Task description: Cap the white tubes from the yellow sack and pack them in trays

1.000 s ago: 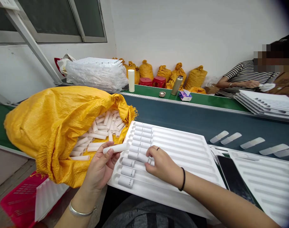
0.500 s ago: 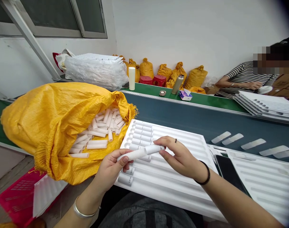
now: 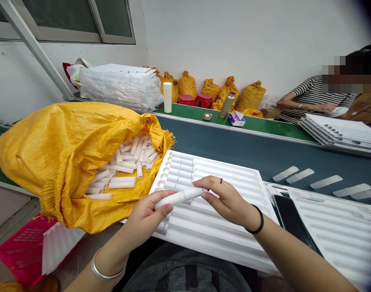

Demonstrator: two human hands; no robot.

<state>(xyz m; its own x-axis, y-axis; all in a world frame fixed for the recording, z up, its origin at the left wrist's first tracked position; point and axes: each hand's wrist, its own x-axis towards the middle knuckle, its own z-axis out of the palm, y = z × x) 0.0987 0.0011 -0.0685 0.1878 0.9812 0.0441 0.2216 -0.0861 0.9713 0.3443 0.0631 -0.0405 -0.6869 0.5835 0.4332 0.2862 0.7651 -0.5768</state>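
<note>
Both my hands hold one white tube [image 3: 179, 197] above a white grooved tray [image 3: 231, 219]. My left hand [image 3: 149, 217] pinches its near end, and my right hand [image 3: 225, 200] pinches the far end, where a cap piece sits. Several white tubes [image 3: 179, 172] lie in the tray's grooves at its left side. An open yellow woven sack [image 3: 60, 154] full of loose white tubes [image 3: 127, 162] lies just left of the tray.
A dark phone [image 3: 290, 221] lies between the tray and a second white tray [image 3: 340, 231]. A conveyor belt [image 3: 264, 154] carries several white strips. Across it a person in a striped shirt [image 3: 313, 99] works beside stacked trays [image 3: 340, 132]. Yellow sacks, red stools and a bottle stand behind.
My right hand left the tubes in the tray and rose to meet the tube in my left hand. Both hands now grip that tube together, pressed closer end to end.
</note>
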